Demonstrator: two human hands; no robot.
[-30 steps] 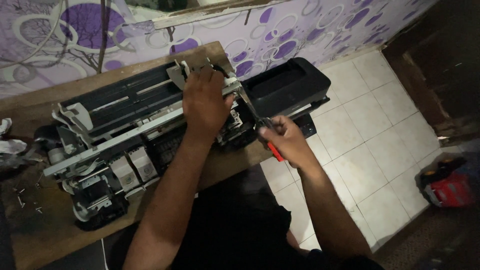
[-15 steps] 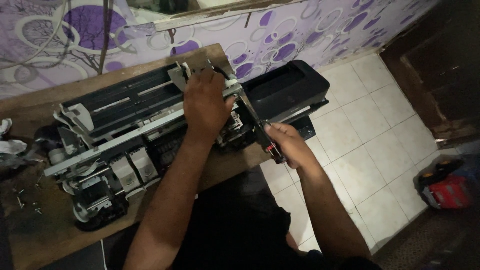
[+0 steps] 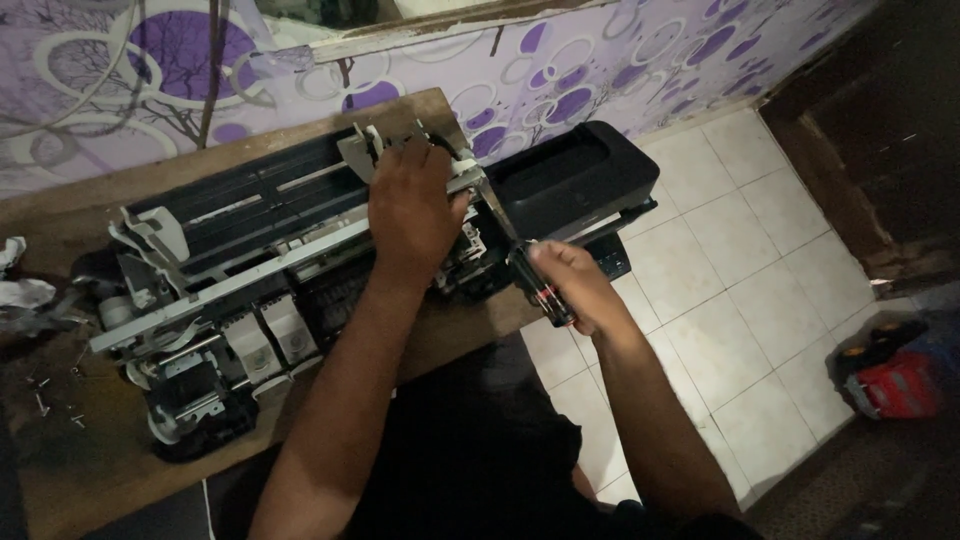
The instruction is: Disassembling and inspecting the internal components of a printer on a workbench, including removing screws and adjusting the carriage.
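left hand [image 3: 415,205] pressed flat on opened printer [image 3: 300,250], right hand [image 3: 572,285] gripping screwdriver [image 3: 530,275]

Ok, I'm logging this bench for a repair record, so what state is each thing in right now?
Printer: cover off, insides exposed, lying on the wooden table.
Black cover piece: detached, at the table's right end, partly past the edge.
Screwdriver: gripped, tip aimed at the printer's right end.
Left hand: pressed down on the metal rail.
Right hand: closed on the screwdriver handle.
Loose screws: scattered on the table.
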